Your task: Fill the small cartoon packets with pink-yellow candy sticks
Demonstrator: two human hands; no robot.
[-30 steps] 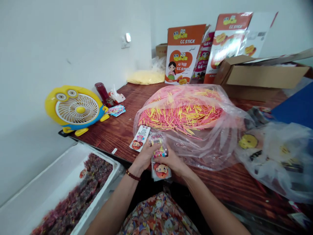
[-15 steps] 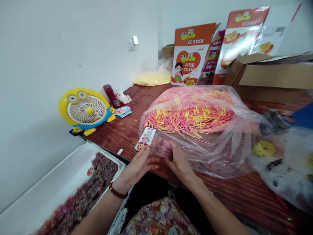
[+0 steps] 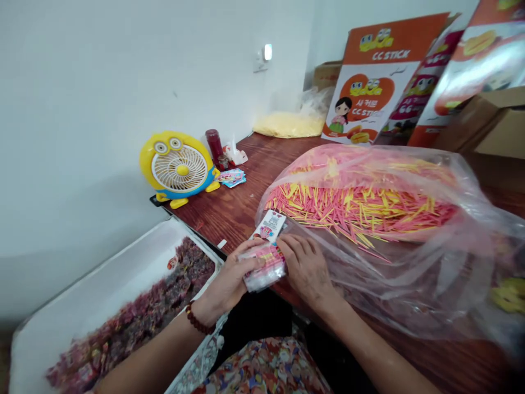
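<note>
My left hand [image 3: 232,282] is closed round a small clear plastic packet [image 3: 266,269] with pink and yellow sticks inside, its thumb across the front. Curled at the packet's upper right edge is my right hand [image 3: 307,268], its fingertips partly hidden beside the printed cards. Those white cards [image 3: 274,220], with cartoon prints, lie on the table just beyond the packet. Past them a big translucent pink bag [image 3: 410,164] lies open, with a heap of pink and yellow sticks [image 3: 353,205] spilling toward its mouth.
A white tray [image 3: 102,295] of filled packets [image 3: 135,323] stands at the left, below the table edge. On the brown table [image 3: 229,210] are a yellow fan [image 3: 182,169], a dark red jar [image 3: 213,143], blue printed sachets [image 3: 232,177] and a yellow bag [image 3: 289,125]. Cartons [image 3: 369,87] stand behind.
The view has swung left, so things sit farther right. The packet has turned its pink and yellow contents toward me. My left fingers, spread before, have closed on it.
</note>
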